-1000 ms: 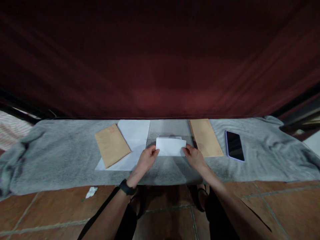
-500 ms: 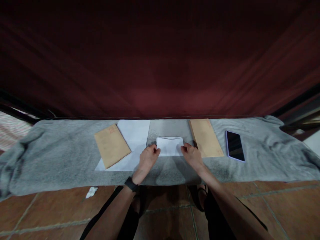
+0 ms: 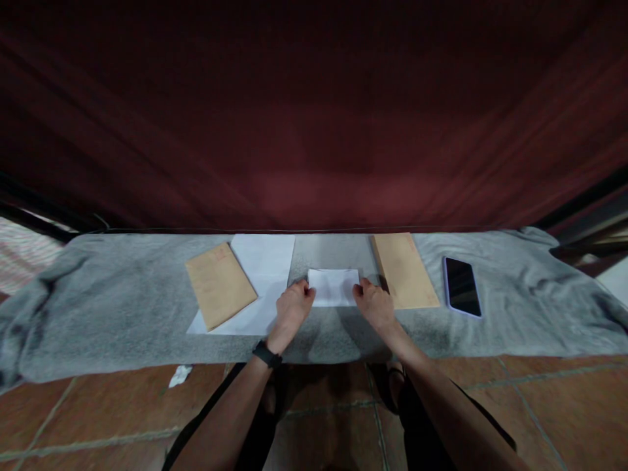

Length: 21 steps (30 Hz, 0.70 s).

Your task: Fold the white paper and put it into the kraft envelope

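Observation:
A folded sheet of white paper (image 3: 334, 288) lies in front of me on the grey cloth, its long side running left to right. My left hand (image 3: 296, 303), with a dark band at the wrist, pinches the paper's left end. At the opposite end my right hand (image 3: 373, 303) has its fingers closed on the right edge. Just left of my left hand are larger white sheets (image 3: 267, 258), partly covered by a brown envelope (image 3: 220, 286). Beside my right hand rests a stack of brown envelopes (image 3: 406, 271).
A phone (image 3: 462, 286) in a purple case lies right of the envelope stack. Grey cloth (image 3: 122, 301) covers the long narrow surface, backed by a dark red curtain (image 3: 314, 131). A crumpled white scrap (image 3: 180, 375) is on the tiled floor (image 3: 118, 418).
The gap along the top edge of the folded paper has narrowed, and the paper looks flatter. My right hand has shifted slightly left; both hands keep hold of the ends.

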Each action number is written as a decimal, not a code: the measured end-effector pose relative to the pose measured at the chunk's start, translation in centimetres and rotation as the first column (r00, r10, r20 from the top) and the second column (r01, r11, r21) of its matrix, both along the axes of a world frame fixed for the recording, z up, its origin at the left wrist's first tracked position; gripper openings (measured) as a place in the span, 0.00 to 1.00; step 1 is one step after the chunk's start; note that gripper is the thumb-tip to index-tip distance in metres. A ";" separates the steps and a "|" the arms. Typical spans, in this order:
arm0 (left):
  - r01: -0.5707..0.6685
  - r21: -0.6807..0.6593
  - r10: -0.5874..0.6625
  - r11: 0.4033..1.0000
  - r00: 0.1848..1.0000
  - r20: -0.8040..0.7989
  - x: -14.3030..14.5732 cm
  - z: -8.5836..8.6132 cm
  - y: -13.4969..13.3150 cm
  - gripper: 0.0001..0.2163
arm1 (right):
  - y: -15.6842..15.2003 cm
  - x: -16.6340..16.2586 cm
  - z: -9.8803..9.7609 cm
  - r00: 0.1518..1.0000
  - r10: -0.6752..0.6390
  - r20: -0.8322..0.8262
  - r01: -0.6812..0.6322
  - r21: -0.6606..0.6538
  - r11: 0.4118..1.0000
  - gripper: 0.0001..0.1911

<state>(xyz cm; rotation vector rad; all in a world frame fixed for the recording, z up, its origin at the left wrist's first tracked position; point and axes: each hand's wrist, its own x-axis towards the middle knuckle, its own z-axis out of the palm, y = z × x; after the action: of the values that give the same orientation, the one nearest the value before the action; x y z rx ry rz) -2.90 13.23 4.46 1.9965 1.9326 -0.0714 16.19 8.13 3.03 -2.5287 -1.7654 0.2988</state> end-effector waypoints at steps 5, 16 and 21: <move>0.005 0.045 -0.005 0.999 1.000 -0.014 0.1 -0.3 -0.2 0.13 | 0.1 -0.1 -0.5 0.999 0.015 0.043 -0.015 0.013 1.000 0.18; -0.006 0.095 0.007 0.995 1.000 -0.007 0.2 -0.9 -0.3 0.14 | -0.1 -0.2 -0.9 0.992 0.057 0.114 -0.072 0.131 0.989 0.20; 0.005 0.093 -0.004 0.996 1.000 -0.015 0.2 -0.8 -0.2 0.14 | -0.2 -0.8 -1.3 0.967 0.243 0.075 -0.254 0.314 0.915 0.21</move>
<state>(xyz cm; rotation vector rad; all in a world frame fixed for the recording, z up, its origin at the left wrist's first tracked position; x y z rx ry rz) -2.67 13.02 3.61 2.0650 1.9739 0.0023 15.37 7.94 1.70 -2.1018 -1.9644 -0.0280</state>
